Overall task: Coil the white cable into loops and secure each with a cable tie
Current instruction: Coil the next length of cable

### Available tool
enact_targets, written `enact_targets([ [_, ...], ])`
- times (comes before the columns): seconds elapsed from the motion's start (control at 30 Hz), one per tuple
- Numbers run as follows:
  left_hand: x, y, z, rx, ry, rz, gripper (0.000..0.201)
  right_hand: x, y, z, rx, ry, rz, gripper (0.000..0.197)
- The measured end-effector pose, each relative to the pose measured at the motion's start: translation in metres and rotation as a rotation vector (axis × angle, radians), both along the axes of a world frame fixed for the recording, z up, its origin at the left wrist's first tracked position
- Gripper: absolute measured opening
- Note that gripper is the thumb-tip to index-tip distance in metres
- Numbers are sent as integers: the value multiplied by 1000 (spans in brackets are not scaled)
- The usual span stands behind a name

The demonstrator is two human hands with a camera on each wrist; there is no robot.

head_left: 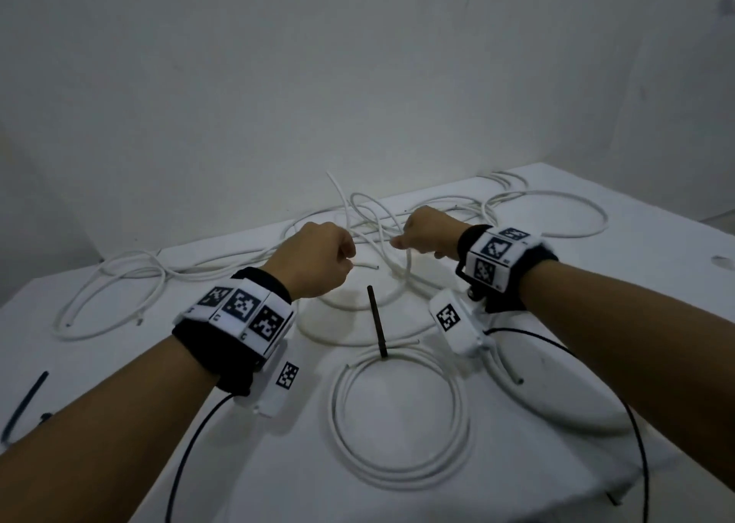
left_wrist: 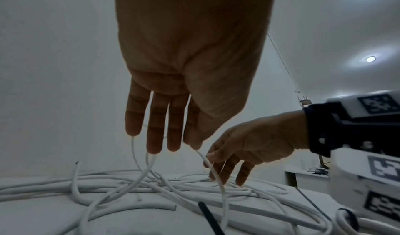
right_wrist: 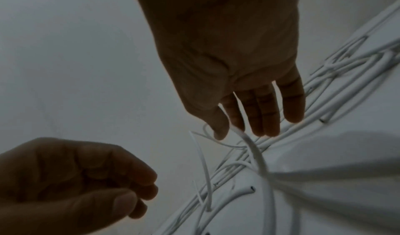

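My right hand (head_left: 399, 242) pinches a white cable (head_left: 408, 264) between thumb and forefinger above the table's middle; the strand hangs down in a curve onto the table. The right wrist view shows the right hand (right_wrist: 229, 129) holding the cable (right_wrist: 255, 151). My left hand (head_left: 344, 260) hovers just left of it, fingers loosely curled, with nothing visible in them; the left hand (right_wrist: 129, 192) looks the same from the right wrist. Nearer me lies a finished coil (head_left: 340, 411) with a black cable tie (head_left: 376, 320) sticking up from its far side.
Loose white cable pieces (head_left: 119, 268) sprawl across the back and left of the white table (head_left: 238, 463). Another coil (head_left: 588, 427) lies under my right forearm and a wide loop (head_left: 604, 220) at the far right. A spare black tie (head_left: 26, 399) lies at the left edge.
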State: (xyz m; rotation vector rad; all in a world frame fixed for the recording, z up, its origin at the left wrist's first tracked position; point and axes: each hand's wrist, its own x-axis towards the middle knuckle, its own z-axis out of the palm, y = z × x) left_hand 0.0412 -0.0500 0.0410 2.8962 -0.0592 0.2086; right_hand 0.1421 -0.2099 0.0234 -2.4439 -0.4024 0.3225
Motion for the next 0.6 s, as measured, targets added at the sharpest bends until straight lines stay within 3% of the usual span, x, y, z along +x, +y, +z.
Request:
enact_targets([
  [0.07,8,3,1,-7,-20,3,17,12,4,8,162,65,-44,13],
  [0.17,15,5,4,-34,-37,13,15,23,-3,31,425,80,-116,13],
  [0.23,18,3,4,-57,-46,18,14,25,-6,41,490,99,-77,20],
  [0.37,20,-4,2,-37,-43,1,16,16,7,24,268,138,65,41],
  [0.6,20,-2,8,-22,-89,-2,21,13,20,23,110,185,167,33],
])
